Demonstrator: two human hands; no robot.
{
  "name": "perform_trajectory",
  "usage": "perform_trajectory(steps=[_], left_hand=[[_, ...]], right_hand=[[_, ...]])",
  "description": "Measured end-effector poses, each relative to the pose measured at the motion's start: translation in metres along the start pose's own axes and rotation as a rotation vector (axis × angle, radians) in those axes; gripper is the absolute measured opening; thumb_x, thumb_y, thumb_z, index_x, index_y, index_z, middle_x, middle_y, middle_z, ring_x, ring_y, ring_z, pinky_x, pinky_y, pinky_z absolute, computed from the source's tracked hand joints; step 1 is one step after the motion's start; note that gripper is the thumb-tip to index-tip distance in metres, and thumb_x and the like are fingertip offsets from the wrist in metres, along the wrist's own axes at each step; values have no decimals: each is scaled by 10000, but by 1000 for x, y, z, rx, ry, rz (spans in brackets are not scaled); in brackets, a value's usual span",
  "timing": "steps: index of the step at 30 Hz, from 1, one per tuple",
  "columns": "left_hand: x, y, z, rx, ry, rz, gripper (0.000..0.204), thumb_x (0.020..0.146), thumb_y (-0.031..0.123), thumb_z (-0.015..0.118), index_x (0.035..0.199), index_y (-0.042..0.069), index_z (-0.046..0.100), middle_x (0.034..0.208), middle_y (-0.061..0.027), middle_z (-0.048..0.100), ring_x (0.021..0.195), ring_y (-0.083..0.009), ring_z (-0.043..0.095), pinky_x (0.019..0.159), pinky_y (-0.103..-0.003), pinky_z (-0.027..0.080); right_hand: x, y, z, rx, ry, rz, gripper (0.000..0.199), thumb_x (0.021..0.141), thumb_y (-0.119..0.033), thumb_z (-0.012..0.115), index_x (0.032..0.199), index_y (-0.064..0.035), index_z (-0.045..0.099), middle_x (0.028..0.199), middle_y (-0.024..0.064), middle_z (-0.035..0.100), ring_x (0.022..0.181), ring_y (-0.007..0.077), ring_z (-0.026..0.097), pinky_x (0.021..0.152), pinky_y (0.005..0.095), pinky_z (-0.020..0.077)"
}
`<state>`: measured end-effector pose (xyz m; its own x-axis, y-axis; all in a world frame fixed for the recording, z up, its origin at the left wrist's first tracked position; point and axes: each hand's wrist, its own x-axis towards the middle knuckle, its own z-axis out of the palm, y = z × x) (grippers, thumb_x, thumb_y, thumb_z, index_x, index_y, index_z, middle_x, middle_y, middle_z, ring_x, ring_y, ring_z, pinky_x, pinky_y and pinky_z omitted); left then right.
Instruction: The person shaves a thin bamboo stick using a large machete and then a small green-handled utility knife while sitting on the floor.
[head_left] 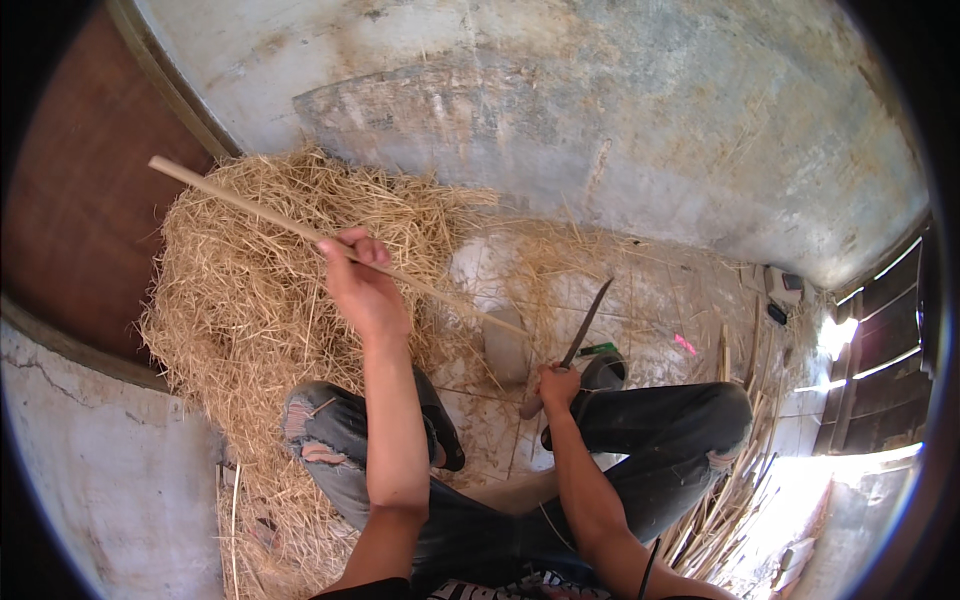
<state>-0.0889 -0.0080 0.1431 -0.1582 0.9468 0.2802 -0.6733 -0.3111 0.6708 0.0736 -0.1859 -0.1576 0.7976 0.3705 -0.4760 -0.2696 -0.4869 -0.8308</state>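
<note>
Straw (250,290) covers floor, frame left; my left hand (362,290) grips a long stick (240,205), right hand (557,385) clenches a knife (585,325). Blade could slip toward my knee.

Stick (300,228), apparently knife (588,322), in hands

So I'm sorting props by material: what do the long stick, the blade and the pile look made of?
The stick, in the left hand: pale, matte, likely bamboo or wood. The blade, in the right hand: dark, dull metal, thin and pointed. The pile: dry straw, golden loose stalks.
</note>
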Motion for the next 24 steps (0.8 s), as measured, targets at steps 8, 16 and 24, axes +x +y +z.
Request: perform_trajectory(steps=[8, 16, 24], left_hand=[[-27, -64, 3, 332, -86, -69, 404, 1069, 385, 508, 933, 19, 612, 843, -20, 538, 808, -133, 499, 739, -305, 419], [-40, -101, -11, 462, -156, -21, 309, 1050, 307, 579, 952, 24, 652, 770, 32, 545, 732, -69, 463, 685, -240, 398], [-38, -129, -45, 252, -306, -140, 378, 1063, 378, 519, 945, 33, 620, 750, -2, 494, 718, -116, 458, 669, -279, 384]], right_hand=[[9, 19, 11, -140, -7, -157, 331, 822, -270, 687, 921, 45, 658, 829, 232, 697, 845, 412, 690, 790, 483, 522], [-13, 14, 12, -24, -91, -281, 230, 841, -199, 740, 903, -3, 637, 661, 100, 631, 468, 190, 613, 439, 348, 469], [-61, -47, 1, 46, -410, -210, 266, 896, -238, 723, 919, 14, 643, 627, 83, 606, 453, 171, 591, 434, 335, 453]])
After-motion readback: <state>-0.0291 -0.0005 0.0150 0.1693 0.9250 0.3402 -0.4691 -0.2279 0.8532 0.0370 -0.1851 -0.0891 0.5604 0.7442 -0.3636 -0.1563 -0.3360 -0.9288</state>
